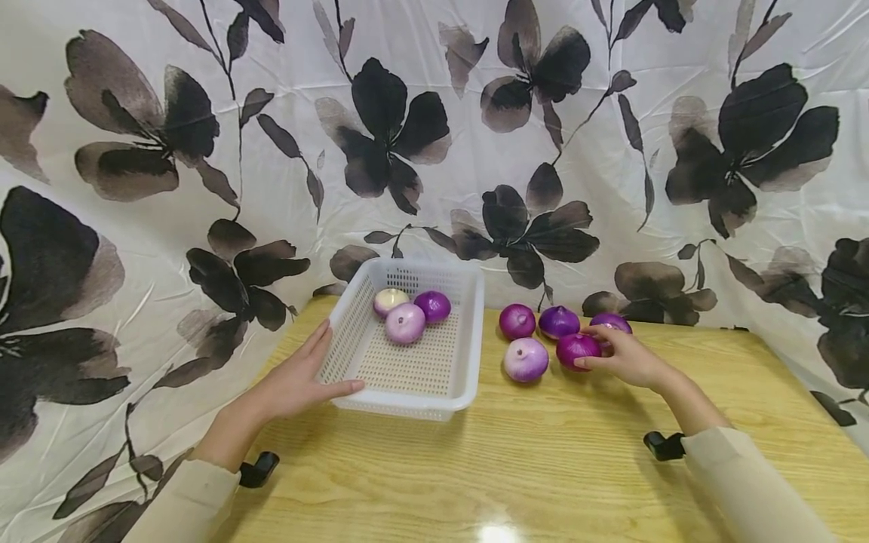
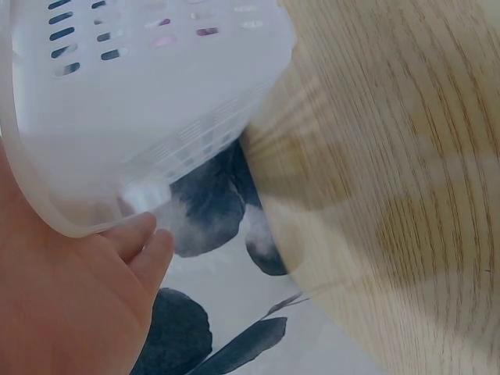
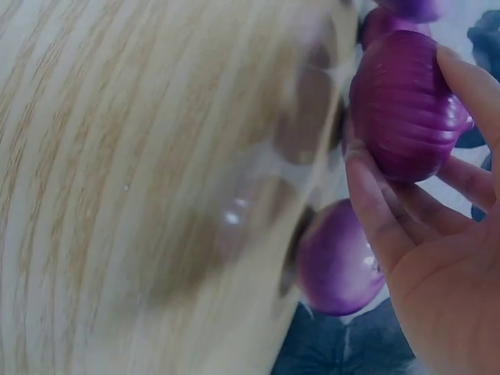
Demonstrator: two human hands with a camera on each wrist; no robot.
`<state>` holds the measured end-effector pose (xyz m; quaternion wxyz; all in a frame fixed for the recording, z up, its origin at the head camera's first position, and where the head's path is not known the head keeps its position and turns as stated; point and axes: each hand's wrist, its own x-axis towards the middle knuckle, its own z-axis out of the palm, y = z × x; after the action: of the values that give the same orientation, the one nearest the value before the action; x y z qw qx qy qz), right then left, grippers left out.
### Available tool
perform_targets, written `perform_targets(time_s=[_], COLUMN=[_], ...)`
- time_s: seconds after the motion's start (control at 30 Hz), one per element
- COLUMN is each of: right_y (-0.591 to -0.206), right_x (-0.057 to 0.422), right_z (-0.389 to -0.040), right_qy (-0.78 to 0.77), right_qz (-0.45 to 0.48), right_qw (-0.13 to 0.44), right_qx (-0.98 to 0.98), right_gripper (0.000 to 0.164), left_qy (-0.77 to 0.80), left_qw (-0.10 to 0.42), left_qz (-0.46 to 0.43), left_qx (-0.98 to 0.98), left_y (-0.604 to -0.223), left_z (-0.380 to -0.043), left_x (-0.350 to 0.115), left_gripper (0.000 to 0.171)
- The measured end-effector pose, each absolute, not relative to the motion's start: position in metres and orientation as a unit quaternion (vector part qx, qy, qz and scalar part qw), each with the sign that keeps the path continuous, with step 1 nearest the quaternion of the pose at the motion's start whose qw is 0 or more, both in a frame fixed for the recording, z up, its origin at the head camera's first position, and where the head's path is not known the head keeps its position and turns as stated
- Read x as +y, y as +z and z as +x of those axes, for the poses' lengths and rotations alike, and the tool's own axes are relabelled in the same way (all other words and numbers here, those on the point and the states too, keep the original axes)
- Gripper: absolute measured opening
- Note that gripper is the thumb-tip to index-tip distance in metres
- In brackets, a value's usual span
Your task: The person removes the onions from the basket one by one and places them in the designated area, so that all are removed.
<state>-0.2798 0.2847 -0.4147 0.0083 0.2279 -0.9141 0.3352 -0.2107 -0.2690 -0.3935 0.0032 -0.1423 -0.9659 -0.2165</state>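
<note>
My left hand [image 1: 299, 381] holds the near left corner of a white plastic basket [image 1: 473, 339], its thumb at the front rim and its fingers along the left side. In the left wrist view two fingertips [image 2: 152, 242] show under the rim. Inside the basket sit three onions, one of them a pale purple onion [image 1: 405, 324]. My right hand [image 1: 627, 358] pinches a dark red onion [image 3: 402, 109] between thumb and fingers. Close behind that hand is another purple onion [image 1: 613, 322]. Left of it lie more onions, including a paler onion [image 1: 526, 360].
The wooden table [image 1: 407, 475] stretches in front of both arms. A floral cloth [image 1: 421, 151] hangs behind the table and along its sides. A red onion [image 1: 517, 321] and a deep purple onion [image 1: 560, 323] lie near the table's back edge, right of the basket.
</note>
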Motion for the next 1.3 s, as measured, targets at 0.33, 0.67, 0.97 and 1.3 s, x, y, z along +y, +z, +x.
perform_targets(time_s=[0.33, 0.67, 0.97, 1.3], right_y=[-0.424, -0.4171, -0.4197, -0.4188], right_x=[0.2848, 0.2816, 0.2822, 0.2847], right_z=[-0.2871, -0.287, -0.2842, -0.2841], right_qy=[0.33, 0.324, 0.323, 0.339], right_qz=[0.237, 0.218, 0.188, 0.196], right_qw=[-0.008, -0.073, -0.121, -0.121], right_qx=[-0.914, -0.918, -0.919, -0.912], right_gripper=[0.058, 0.056, 0.066, 0.065], left_qy=[-0.215, -0.215, -0.221, -0.215], left_qw=[0.003, 0.001, 0.0, 0.002], left_qz=[-0.142, -0.136, -0.138, -0.135], left_qx=[-0.966, -0.967, -0.965, -0.967], left_y=[-0.3937, -0.3906, -0.3942, -0.3935], left_z=[-0.2099, -0.2116, -0.209, -0.2108], left_x=[-0.2694, -0.2685, -0.2683, -0.2677], left_gripper=[0.125, 0.125, 0.126, 0.125])
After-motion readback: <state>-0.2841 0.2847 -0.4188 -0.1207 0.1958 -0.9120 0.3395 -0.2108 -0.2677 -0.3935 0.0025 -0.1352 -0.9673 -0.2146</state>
